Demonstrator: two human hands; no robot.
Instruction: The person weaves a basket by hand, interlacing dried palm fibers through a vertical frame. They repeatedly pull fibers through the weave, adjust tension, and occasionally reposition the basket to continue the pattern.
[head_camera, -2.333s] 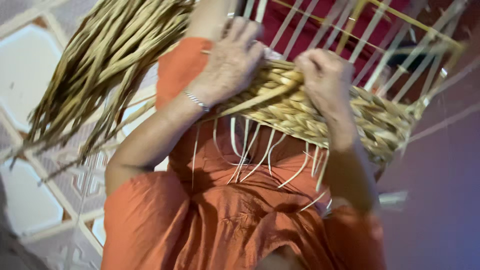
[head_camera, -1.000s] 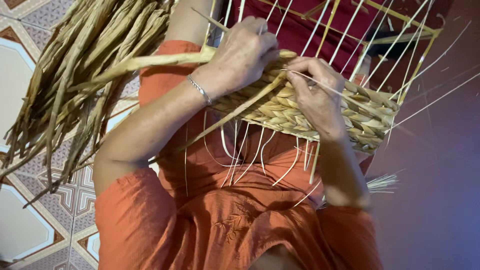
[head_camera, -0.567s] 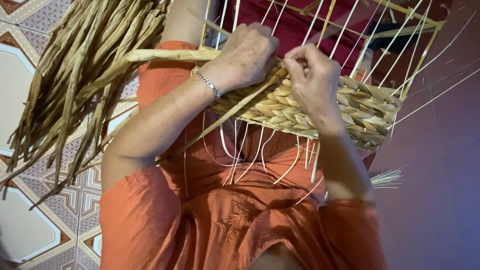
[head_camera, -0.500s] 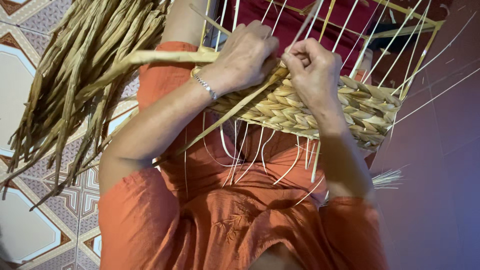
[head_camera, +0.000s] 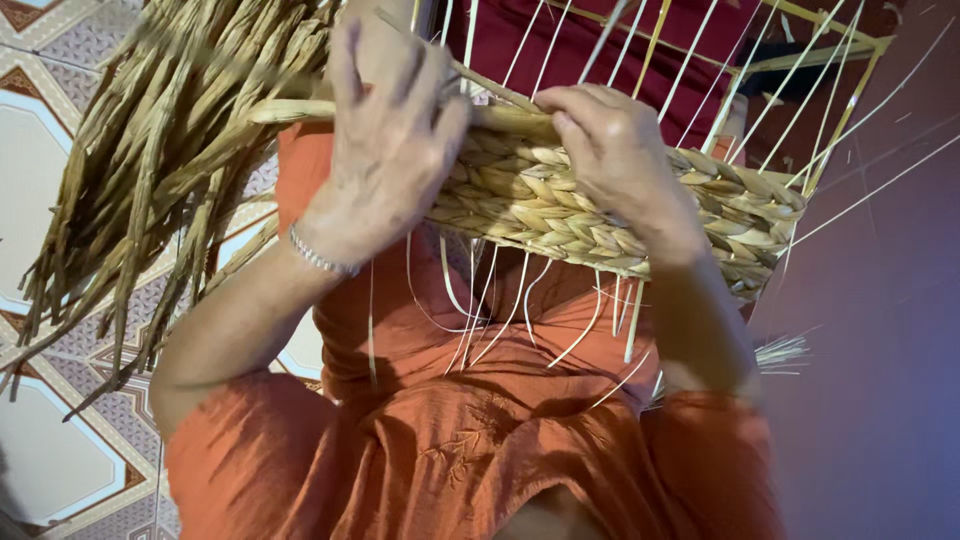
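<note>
- the left hand (head_camera: 385, 150) lies over the woven band (head_camera: 600, 205), fingers spread and curled around a flat straw strand (head_camera: 300, 108) that runs out leftward from the weave; whether it truly pinches the strand cannot be told.
- the right hand (head_camera: 615, 150) presses its fingers together on the band's top edge, just beside the left, thumb tucked under.
- the band's long axis runs left to right across the lap, tilting down toward the right; the strand's free end lies left, nearer the left hand.
- thin upright stakes (head_camera: 700, 60) rise from the band beyond both hands.
- both forearms reach up from orange sleeves (head_camera: 300, 460), wrists bent; a bracelet (head_camera: 320, 260) sits on the left wrist.
- a loose straw bundle (head_camera: 150, 180) hangs left over the patterned tile floor (head_camera: 40, 180).
</note>
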